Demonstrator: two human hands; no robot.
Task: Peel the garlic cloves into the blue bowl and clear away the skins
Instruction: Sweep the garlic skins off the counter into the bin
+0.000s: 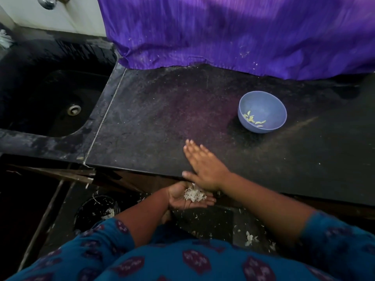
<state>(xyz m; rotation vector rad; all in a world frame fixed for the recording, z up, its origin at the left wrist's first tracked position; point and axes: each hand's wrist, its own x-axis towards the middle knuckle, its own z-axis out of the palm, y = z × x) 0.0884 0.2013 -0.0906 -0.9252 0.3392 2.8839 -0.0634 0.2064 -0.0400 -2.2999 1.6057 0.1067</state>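
The flat, open right hand (205, 169) lay on the dark stone counter's (152, 122) front edge, holding nothing. At its 6 o'clock the cupped left hand (188, 196) held papery white garlic skins (194, 194); these could spill floorward if it tilted. The round blue plastic bowl (269, 104), at 1 o'clock, sat mouth-up, without a long axis, holding peeled cloves (253, 119).

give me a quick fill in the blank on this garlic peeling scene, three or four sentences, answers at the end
1. The peeled garlic cloves lie inside the ____ bowl.
2. The garlic skins are heaped in the palm of the ____ hand.
3. The right hand lies flat, fingers straight, on the black ____.
4. The sink is to the ____ of the bowl.

Missing words: blue; left; counter; left
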